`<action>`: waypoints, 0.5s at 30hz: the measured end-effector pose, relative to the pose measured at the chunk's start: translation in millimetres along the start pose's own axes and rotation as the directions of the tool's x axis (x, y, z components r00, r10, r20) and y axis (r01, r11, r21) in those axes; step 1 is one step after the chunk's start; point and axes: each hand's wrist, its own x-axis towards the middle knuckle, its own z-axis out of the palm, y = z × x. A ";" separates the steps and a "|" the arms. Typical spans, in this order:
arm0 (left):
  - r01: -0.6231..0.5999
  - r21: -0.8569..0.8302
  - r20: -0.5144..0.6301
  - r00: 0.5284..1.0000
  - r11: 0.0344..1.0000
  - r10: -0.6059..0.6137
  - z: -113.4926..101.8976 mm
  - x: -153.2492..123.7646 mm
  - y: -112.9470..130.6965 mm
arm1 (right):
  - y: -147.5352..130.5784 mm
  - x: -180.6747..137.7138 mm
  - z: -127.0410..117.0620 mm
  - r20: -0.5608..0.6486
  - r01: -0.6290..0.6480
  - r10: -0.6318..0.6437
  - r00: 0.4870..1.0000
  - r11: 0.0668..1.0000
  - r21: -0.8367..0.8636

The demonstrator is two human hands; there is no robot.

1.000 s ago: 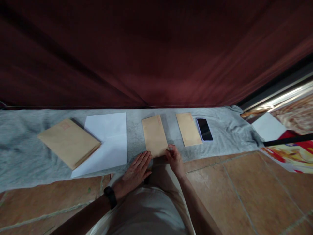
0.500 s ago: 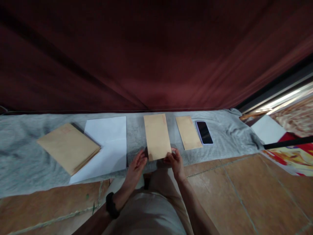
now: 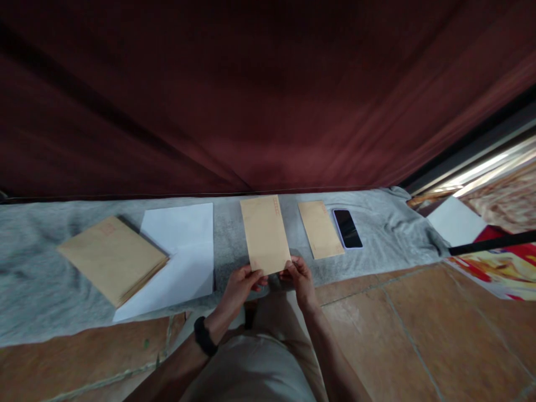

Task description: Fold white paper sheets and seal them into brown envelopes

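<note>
Both hands hold a narrow brown envelope by its near edge, lifted a little off the grey cloth. My left hand, with a black band at the wrist, grips the near left corner. My right hand grips the near right corner. To the right of it a second brown envelope lies flat on the cloth. On the left lie white paper sheets and a stack of larger brown envelopes.
A dark phone lies beside the second envelope. A dark red curtain hangs behind the cloth. Brown floor tiles lie in front, and white paper with colourful printed material sits at the right.
The envelope lay flat under both hands; now its near edge is raised. My left hand moved from resting flat beside it to gripping its corner.
</note>
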 end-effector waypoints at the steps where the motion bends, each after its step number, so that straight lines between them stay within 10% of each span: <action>1: 0.008 -0.007 0.001 1.000 1.000 -0.008 0.0 0.8 0.3 | -0.4 0.7 -0.3 -0.002 0.005 -0.005 1.000 1.000 0.000; 15: 0.022 -0.086 0.074 0.997 0.996 -0.016 11.1 8.7 1.6 | 6.1 -1.9 5.7 0.036 -0.146 0.142 0.989 0.979 0.145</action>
